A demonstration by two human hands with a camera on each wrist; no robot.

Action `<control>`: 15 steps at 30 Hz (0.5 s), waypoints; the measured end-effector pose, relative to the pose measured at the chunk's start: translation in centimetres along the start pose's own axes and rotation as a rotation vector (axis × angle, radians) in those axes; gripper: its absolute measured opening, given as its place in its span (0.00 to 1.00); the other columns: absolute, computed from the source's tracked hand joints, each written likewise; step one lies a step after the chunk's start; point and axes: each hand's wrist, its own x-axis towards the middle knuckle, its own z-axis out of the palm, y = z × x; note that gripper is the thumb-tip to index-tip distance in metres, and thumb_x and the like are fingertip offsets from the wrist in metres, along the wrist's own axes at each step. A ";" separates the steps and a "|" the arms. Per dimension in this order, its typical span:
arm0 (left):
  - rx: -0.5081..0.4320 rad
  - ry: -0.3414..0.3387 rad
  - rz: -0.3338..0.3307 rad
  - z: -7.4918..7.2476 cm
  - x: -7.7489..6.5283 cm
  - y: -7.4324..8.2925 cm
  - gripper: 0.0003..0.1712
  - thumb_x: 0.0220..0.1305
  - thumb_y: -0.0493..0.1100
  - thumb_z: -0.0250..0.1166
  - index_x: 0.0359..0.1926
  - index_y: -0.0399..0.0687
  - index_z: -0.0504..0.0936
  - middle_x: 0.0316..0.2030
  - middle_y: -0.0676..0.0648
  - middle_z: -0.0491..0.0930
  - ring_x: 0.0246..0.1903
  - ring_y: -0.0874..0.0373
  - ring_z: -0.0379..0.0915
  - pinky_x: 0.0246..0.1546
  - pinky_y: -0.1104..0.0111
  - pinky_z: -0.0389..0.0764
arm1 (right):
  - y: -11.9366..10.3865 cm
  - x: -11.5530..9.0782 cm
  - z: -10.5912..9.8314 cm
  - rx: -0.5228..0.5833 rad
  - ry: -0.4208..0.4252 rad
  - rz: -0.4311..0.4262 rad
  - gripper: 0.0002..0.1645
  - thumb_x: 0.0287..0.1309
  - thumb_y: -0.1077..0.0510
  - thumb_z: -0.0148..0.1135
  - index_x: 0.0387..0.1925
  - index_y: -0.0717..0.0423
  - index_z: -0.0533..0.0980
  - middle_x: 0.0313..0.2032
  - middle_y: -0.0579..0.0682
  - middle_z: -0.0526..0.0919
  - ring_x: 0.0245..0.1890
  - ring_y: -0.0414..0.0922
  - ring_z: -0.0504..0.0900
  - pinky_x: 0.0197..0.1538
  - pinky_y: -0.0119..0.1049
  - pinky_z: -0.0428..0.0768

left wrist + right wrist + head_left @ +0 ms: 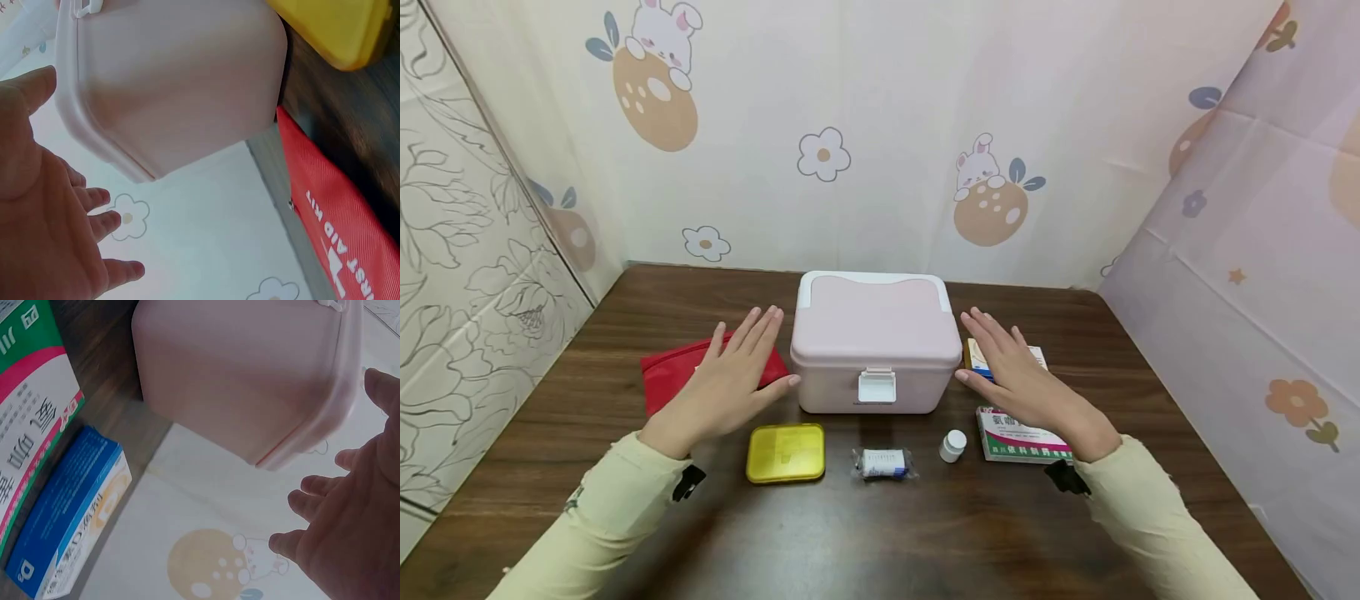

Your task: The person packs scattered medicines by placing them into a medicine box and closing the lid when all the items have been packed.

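A pink lidded box (876, 333) with a white front latch (877, 386) stands closed on the table. On its left side my left hand (726, 383) hovers with straight fingers, above a red first aid pouch (340, 219). My right hand (1018, 379) is held likewise on the box's right, over a blue-and-white medicine box (72, 515) and a green-and-white medicine box (31, 406). Both wrist views show a gap between hand and box, with nothing held. In front lie a yellow plastic case (786, 454), a wrapped bandage roll (883, 463) and a small white bottle (952, 446).
The dark wooden table (895, 550) has a patterned curtain (895, 208) along its back. More patterned cloth hangs at the left and right sides. The small items lie close together around the pink box's front and sides.
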 end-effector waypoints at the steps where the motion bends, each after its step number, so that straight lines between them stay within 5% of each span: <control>1: -0.004 -0.001 0.000 0.2 0.2 0.0 0.53 0.69 0.59 0.59 0.79 0.36 0.43 0.79 0.38 0.43 0.77 0.40 0.32 0.72 0.39 0.34 | -0.1 0.2 0.1 0.008 -0.001 -0.004 0.47 0.73 0.45 0.54 0.79 0.59 0.43 0.78 0.61 0.41 0.77 0.60 0.39 0.73 0.65 0.34; 15: -0.180 -0.016 0.003 1.8 1.9 0.4 0.55 0.69 0.57 0.62 0.79 0.37 0.39 0.78 0.37 0.44 0.77 0.41 0.35 0.73 0.43 0.36 | -0.3 1.8 1.9 0.069 0.002 -0.033 0.46 0.74 0.49 0.53 0.78 0.63 0.43 0.77 0.65 0.43 0.77 0.59 0.42 0.72 0.66 0.38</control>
